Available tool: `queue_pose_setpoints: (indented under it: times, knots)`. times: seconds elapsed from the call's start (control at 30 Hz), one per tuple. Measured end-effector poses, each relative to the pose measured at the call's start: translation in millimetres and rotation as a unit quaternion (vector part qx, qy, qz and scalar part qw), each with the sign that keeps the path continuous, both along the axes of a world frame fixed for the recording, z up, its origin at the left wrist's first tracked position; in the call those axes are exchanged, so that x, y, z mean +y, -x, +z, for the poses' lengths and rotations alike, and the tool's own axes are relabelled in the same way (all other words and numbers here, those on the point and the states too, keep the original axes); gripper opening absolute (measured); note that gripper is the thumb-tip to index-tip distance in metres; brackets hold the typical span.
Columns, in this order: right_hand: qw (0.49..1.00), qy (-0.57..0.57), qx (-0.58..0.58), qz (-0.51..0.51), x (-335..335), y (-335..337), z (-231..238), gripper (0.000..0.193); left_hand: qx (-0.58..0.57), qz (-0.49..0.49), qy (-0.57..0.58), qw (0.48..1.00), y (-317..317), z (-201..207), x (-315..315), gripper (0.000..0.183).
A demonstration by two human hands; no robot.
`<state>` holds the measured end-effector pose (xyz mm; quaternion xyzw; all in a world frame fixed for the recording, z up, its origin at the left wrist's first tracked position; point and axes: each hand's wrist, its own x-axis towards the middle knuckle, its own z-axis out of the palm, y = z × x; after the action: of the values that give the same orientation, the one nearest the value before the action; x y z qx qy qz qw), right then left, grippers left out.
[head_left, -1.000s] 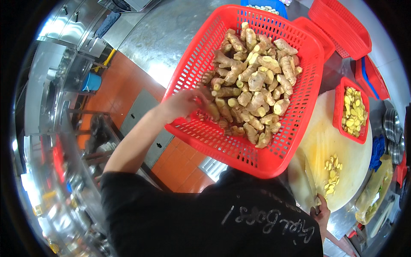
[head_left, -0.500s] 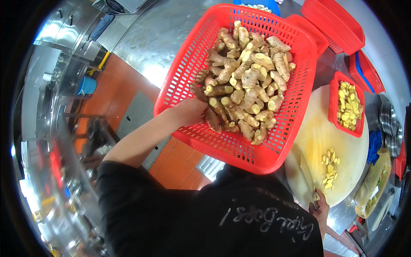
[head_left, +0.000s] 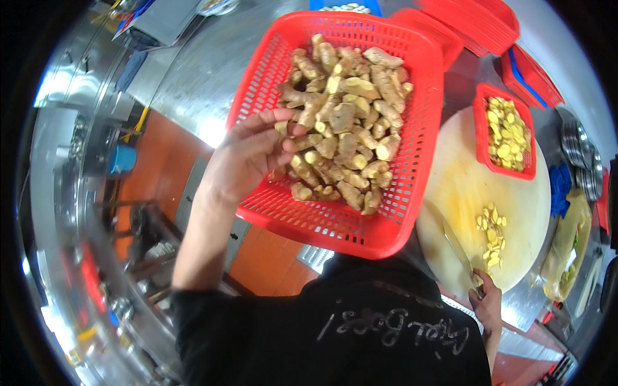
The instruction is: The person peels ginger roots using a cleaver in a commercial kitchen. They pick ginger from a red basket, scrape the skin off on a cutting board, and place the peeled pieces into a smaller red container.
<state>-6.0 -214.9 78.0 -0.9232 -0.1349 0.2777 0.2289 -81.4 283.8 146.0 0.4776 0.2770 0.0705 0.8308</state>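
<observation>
A large red plastic basket (head_left: 430,128) holds a heap of ginger roots (head_left: 344,122), some with cut ends. Over its left side my left hand (head_left: 248,154) is raised, fingers bent around a small piece of ginger (head_left: 281,128) that is partly hidden. At the lower right my right hand (head_left: 487,297) grips the handle of a kitchen knife (head_left: 458,249). The knife's blade lies over the near left part of a round cutting board (head_left: 444,174). Sliced ginger (head_left: 492,239) is scattered on the board near the knife.
A small red basket (head_left: 477,128) of ginger slices stands on the board's far side. Beyond are stacked red baskets (head_left: 476,22) and a blue container (head_left: 380,8). At right sit metal bowls (head_left: 579,145), a blue cloth (head_left: 559,190) and a plastic bag (head_left: 566,260).
My left hand has risen out of the heap at the big basket's left side, now with a piece of ginger. The right hand still holds the knife. The whole view has shifted slightly.
</observation>
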Motion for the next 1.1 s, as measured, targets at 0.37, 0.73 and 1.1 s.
queue_pose_setpoints:
  times: [0.37, 0.73, 1.1]
  knots:
    - [0.993, -0.043, 0.104, -0.043, -18.5, -26.0, 24.7, 0.031, -0.133, -0.411, -0.168, 0.886, -41.0, -39.0, -229.0, 0.028]
    - [0.997, -0.020, -0.019, 0.078, -30.2, -8.4, 30.3, 0.028, -0.151, -0.177, -0.484, 0.844, -76.0, -145.9, -300.8, 0.010]
    - [0.988, 0.012, -0.042, 0.150, -17.5, -14.7, 57.3, 0.014, -0.294, -0.148, -0.616, 0.715, -80.3, -144.3, -297.5, 0.009]
